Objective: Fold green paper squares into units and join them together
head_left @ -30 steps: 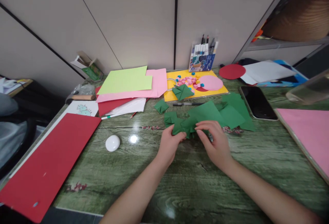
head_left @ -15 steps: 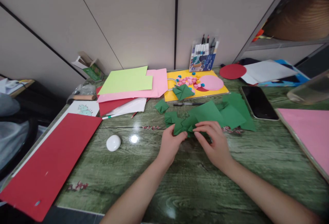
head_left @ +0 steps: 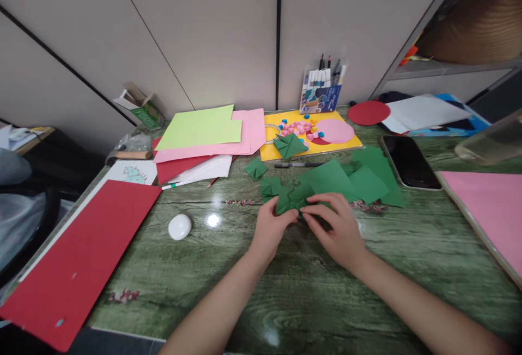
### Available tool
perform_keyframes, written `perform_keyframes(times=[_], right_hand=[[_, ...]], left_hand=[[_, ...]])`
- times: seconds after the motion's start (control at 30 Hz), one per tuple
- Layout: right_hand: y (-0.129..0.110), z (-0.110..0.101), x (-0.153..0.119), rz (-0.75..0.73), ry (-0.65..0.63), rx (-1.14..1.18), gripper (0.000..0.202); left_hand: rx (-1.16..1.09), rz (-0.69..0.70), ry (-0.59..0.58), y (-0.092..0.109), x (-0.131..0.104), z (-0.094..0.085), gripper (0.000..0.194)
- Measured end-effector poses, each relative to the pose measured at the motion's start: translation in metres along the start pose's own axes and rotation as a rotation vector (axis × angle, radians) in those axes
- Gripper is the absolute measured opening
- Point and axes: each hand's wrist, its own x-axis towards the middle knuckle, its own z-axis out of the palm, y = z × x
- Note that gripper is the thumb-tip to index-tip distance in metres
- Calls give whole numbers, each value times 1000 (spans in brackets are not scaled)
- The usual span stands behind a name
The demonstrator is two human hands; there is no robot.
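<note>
A folded green paper (head_left: 289,198) is between my hands near the middle of the table. My left hand (head_left: 269,230) grips its lower left edge between thumb and fingers. At its right side, my right hand (head_left: 336,230) pinches the paper's edge with thumb and fingertips. Behind it lie a small folded green piece (head_left: 270,186) and another one (head_left: 256,169). A larger folded green piece (head_left: 289,145) rests partly on the yellow sheet (head_left: 269,152). Flat green sheets (head_left: 369,182) spread out to the right, beyond my right hand.
A phone (head_left: 410,162) and a pink pad (head_left: 489,197) lie at the right. A white round object (head_left: 180,226) and a long red sheet (head_left: 85,257) are at the left. Lime paper (head_left: 199,131) and a pen box (head_left: 322,91) stand or lie by the wall.
The fingers of my right hand have moved slightly left, closer to my left hand, along the folded green paper. My left hand stays in place.
</note>
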Motion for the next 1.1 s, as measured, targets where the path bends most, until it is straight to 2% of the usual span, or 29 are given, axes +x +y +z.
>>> perform_keyframes(times=[0.33,0.5,0.67,0.83,0.93,1.1], right_hand=[[-4,-1,1,17,7,7,9],[-5,-4,1,173,39,69,14],[-4,-2,1,265,33,162,24],[2,8,-3,434,127,501,40],[4,13,-3,579,58,700,46],[0,15,-3,689,-30,705,50]], left_hand=[[-34,-21,45,-1,1,0,15],[-95,-33,65,0,2,-1,16],[-105,-34,64,3,1,0,16],[-41,-19,89,3,1,2,20],[28,31,58,-1,2,0,21],[135,117,-21,-6,5,-4,17]])
